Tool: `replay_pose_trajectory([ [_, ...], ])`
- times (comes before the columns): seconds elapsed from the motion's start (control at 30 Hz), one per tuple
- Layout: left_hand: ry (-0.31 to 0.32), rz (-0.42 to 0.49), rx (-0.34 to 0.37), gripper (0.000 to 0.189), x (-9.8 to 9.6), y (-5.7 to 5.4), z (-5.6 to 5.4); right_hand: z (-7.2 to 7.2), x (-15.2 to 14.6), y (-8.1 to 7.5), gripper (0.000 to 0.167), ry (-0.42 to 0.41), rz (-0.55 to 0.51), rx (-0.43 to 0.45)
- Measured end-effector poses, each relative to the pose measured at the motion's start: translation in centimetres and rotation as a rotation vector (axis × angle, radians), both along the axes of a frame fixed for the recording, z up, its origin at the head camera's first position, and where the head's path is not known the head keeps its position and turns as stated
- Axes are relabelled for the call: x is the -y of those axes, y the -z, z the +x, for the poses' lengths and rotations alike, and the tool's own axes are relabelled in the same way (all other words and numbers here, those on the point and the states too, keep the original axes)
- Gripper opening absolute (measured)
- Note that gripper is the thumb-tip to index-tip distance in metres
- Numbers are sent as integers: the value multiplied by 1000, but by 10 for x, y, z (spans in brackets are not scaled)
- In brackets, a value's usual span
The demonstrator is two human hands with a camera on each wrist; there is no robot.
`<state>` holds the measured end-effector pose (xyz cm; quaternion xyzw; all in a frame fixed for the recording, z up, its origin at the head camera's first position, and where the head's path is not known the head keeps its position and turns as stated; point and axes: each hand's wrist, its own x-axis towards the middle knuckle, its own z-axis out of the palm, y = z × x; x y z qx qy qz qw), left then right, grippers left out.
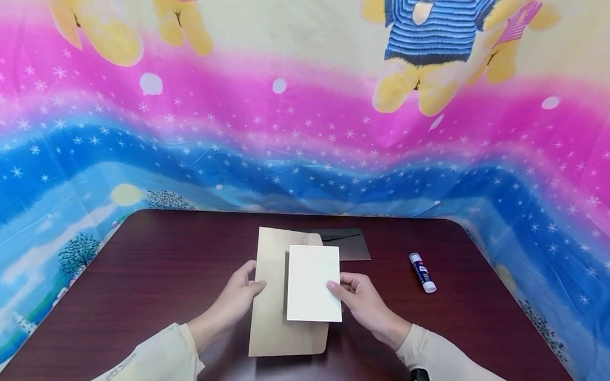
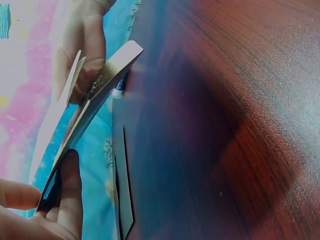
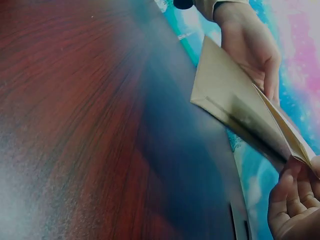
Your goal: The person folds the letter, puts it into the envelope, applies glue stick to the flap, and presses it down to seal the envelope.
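Note:
My left hand (image 1: 238,292) pinches the left edge of a tan paper envelope (image 1: 270,324), thumb in front and fingers behind. The envelope is raised off the table and stands tilted. In front of it is a white card (image 1: 312,275), its right edge pinched between thumb and fingers of my right hand (image 1: 364,302). The left wrist view shows the card (image 2: 52,122) apart from the envelope (image 2: 117,62) at its top end, with two layers at its edge. Part of the envelope is hidden behind the card.
A dark grey envelope (image 1: 350,248) lies flat on the dark wooden table (image 1: 171,253), partly covered from view by the tan one. To the right lies a capped glue stick (image 1: 422,272). A printed curtain (image 1: 287,134) hangs behind the table.

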<state>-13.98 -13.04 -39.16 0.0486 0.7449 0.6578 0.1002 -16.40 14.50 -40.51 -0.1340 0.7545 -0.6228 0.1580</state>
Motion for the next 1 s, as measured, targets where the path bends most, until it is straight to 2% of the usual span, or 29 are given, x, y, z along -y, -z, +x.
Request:
replay_pose_trajectory([
  [0.27,5,41,10,37,6,-4,0,-4,-6,7,42,12,-7,13],
  [0.57,-19,-6,-22,35,9,-8,1,-11,-13,9,29,88,104,-149],
  [0.77,-63,-57,-44,40,5,-7,2,-9,-10,7,23,105,146,-173],
  [1.0,-30,-66,-89,41,4,-8,3,-8,-8,1,20,76,191,-230],
])
